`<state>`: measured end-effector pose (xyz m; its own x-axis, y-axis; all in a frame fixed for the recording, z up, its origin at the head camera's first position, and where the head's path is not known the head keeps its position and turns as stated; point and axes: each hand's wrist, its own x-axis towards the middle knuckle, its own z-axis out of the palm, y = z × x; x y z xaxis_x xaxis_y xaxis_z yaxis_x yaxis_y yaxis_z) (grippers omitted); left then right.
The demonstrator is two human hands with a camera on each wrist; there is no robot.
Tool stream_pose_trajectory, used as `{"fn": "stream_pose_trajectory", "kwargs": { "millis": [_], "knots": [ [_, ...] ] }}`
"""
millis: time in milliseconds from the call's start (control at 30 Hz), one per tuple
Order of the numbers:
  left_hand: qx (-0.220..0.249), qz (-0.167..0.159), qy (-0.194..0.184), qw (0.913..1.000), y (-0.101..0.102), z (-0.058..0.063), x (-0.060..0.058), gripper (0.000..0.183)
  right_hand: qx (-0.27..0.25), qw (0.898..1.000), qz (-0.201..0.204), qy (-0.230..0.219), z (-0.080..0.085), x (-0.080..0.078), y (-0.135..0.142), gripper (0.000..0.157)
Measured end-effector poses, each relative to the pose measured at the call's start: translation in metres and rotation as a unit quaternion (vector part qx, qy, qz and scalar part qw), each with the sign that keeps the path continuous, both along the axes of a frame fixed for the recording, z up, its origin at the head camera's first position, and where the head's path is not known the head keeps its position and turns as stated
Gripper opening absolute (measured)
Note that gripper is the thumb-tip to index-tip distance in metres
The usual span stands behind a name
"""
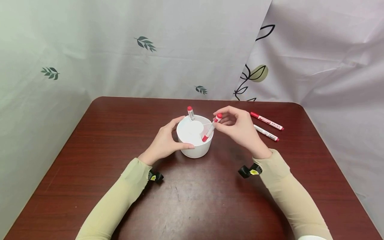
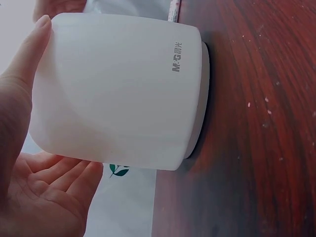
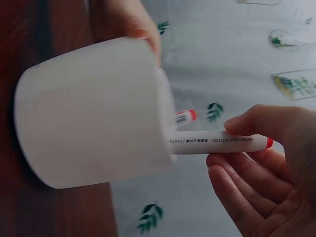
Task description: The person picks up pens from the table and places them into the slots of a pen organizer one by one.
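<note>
A white round pen holder with inner dividers stands upright on the table. My left hand holds it from the left, thumb at the near rim and fingers round the far side. The left wrist view shows its smooth wall with printed lettering. Between thumb and fingers, my right hand pinches a white whiteboard marker with red ends. That marker leans over the right part of the holder, its lower end inside the rim. Another red-tipped marker stands in the back compartment.
Two more markers, one red and white and one mostly white, lie on the brown table right of the right hand. Behind the table hangs a pale curtain with leaf prints.
</note>
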<state>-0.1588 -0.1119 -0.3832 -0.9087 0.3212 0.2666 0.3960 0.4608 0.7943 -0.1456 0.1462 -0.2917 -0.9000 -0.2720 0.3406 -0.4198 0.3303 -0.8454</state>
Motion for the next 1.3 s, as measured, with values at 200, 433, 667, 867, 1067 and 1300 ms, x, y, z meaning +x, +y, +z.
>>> {"fn": "stream_pose_trajectory", "kwargs": {
  "millis": [200, 433, 667, 867, 1067, 1300],
  "knots": [
    [0.006, -0.005, 0.0, 1.0, 0.0, 0.0, -0.001, 0.103, 0.033, 0.999, 0.007, -0.015, -0.01, -0.004, -0.004, 0.023],
    [0.011, -0.009, 0.003, 0.9999, 0.0, 0.0, -0.002, 0.102, 0.047, 0.999, 0.01, -0.018, -0.014, -0.007, -0.005, 0.026],
    [0.007, -0.005, -0.004, 1.0, 0.0, -0.001, 0.0, 0.103, 0.046, 0.999, 0.003, -0.016, -0.017, -0.007, -0.004, 0.027],
    [0.003, -0.001, -0.012, 0.9999, -0.005, -0.002, 0.003, 0.107, 0.044, 0.999, -0.02, -0.023, -0.018, -0.005, 0.007, 0.035],
    [0.027, -0.003, 0.014, 0.9995, -0.009, 0.0, 0.003, 0.11, 0.033, 0.998, -0.055, -0.028, -0.021, -0.004, 0.028, 0.036],
    [0.003, 0.003, 0.018, 0.9998, -0.007, 0.003, 0.002, 0.109, 0.019, 0.997, -0.069, -0.035, -0.013, 0.004, 0.044, 0.036]
  ]
}}
